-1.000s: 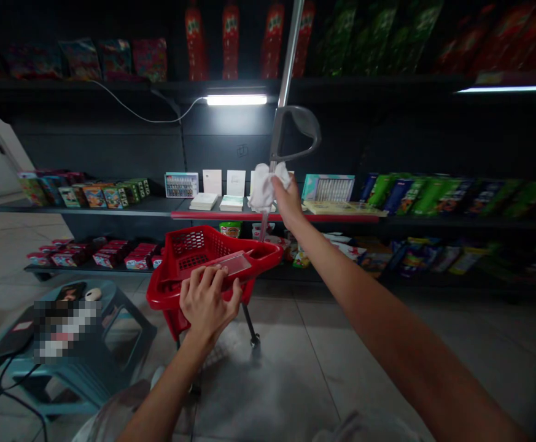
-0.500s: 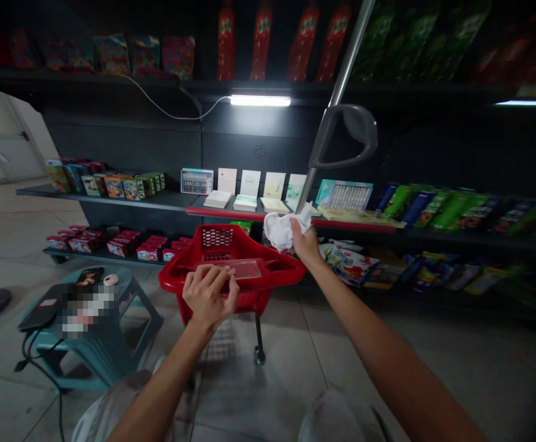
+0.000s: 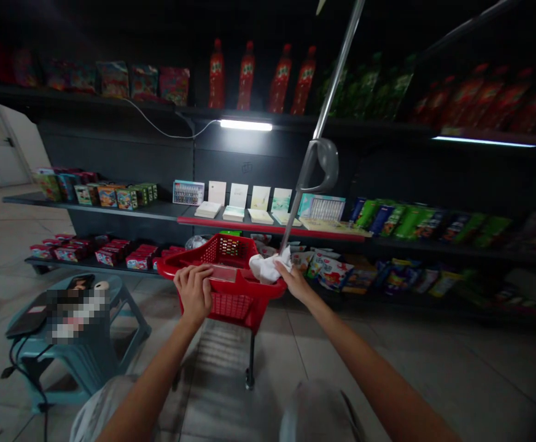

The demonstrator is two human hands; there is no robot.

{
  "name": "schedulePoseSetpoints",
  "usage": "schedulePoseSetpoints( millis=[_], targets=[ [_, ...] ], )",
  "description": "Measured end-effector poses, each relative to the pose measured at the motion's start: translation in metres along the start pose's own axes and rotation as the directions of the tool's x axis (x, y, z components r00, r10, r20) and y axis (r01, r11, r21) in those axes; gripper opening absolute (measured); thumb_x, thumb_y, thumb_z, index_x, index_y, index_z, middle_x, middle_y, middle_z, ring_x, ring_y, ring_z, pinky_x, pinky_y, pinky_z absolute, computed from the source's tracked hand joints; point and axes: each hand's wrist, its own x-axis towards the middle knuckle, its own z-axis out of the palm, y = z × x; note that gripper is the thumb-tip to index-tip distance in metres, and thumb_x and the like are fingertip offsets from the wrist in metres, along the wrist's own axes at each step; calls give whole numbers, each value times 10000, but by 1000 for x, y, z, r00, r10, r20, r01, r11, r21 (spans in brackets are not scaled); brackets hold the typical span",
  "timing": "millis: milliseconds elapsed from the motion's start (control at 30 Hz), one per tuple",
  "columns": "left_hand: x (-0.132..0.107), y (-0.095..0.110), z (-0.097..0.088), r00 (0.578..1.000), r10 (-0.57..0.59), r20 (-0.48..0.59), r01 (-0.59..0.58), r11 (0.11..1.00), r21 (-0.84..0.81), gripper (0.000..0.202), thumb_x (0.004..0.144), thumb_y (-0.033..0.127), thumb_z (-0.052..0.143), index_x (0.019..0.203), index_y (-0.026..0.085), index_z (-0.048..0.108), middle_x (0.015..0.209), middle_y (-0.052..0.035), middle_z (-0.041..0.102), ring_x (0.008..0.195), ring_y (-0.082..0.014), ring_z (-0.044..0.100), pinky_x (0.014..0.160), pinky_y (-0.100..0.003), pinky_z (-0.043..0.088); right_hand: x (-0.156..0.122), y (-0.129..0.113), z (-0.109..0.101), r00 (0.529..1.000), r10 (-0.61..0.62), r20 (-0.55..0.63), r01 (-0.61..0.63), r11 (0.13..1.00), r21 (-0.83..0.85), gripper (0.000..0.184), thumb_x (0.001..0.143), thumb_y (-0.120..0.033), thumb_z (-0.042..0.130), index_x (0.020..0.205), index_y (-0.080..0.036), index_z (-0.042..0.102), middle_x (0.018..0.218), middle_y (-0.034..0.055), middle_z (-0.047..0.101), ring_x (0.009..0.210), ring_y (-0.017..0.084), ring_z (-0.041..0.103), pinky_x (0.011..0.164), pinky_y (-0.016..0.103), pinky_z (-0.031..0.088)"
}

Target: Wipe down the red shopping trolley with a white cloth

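Before the dark shelves (image 3: 129, 147), the red cart (image 3: 237, 307) is standing near, and a metal pole (image 3: 331, 92) is rising at its right side, leaning to the right. While I am watching, the right hand (image 3: 295, 282) is coming down along this pole; a second ago it was much higher. So, in my judgement, the work is now reaching the pole's low part. The left hand (image 3: 194, 294) is resting at the cart's near edge, fingers bending over it; whether it is gripping, I cannot tell. The white cloth (image 3: 265, 269) is staying pinched in the right hand's closing fingers, bunching out to their left, by the cart's rim.
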Motion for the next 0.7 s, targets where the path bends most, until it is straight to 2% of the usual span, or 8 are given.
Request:
schedulePoseSetpoints(
  millis=[167,333,400,467,533,567,633,700],
  targets=[
    [8,-19,5,998,-16,-56,13,998,-58,396,1027,368,290,1009,237,663,1102,-87,714,1162,-271,581,1168,-583,308,-18,-16,7,1000,2,23,-2,1000,8,532,912,-688,502,1058,-216,699,1093,100,768,1056,288,710,1028,452,538],
    [19,-38,5,995,-45,-89,34,993,-117,451,1045,390,245,986,215,657,1076,-84,699,1169,-248,596,1231,-598,243,-28,-27,28,999,-45,-17,45,999,-18,472,948,-611,473,1102,-211,671,1142,114,747,1107,284,690,1075,467,500],
    [21,-42,2,989,-113,-95,100,985,-138,478,1054,406,236,1025,203,667,1160,-101,665,1239,-246,569,1238,-571,252,-31,-29,41,998,-44,-37,43,999,-23,466,956,-591,469,1140,-208,662,1203,128,728,1174,293,665,1122,490,460],
    [22,-41,-4,969,-220,-116,203,969,-139,491,1059,436,246,1124,191,667,1323,-131,580,1365,-257,485,1235,-535,277,-33,-29,56,997,-32,-64,31,999,-22,478,954,-588,479,1185,-206,648,1271,141,701,1248,304,627,1168,511,411],
    [20,-31,-12,942,-295,-160,277,952,-127,463,1052,461,313,1253,189,629,1483,-151,455,1479,-281,358,1240,-528,269,-34,-29,71,996,-39,-74,39,999,-9,487,957,-584,487,1234,-211,632,1302,146,683,1281,308,609,1183,510,397],
    [18,-24,-15,938,-297,-178,279,953,-121,444,1043,460,363,1310,195,598,1535,-153,406,1509,-292,311,1248,-538,250,-34,-28,78,996,-53,-68,53,999,-2,486,963,-577,486,1261,-218,623,1311,145,676,1286,306,607,1180,502,406],
    [15,-7,-21,967,-209,-143,192,973,-125,419,1027,417,424,1373,220,555,1583,-138,368,1519,-296,304,1249,-544,253,-34,-28,92,995,-84,-52,84,996,2,478,976,-558,486,1316,-242,600,1333,137,659,1297,304,601,1164,490,433],
    [12,8,-23,1000,-16,-16,13,991,-134,389,1004,353,469,1365,242,562,1505,-115,485,1449,-285,419,1237,-544,287,-32,-28,105,993,-107,-38,107,994,-21,471,989,-534,480,1359,-259,577,1364,134,635,1322,305,581,1163,496,436]
  ],
)
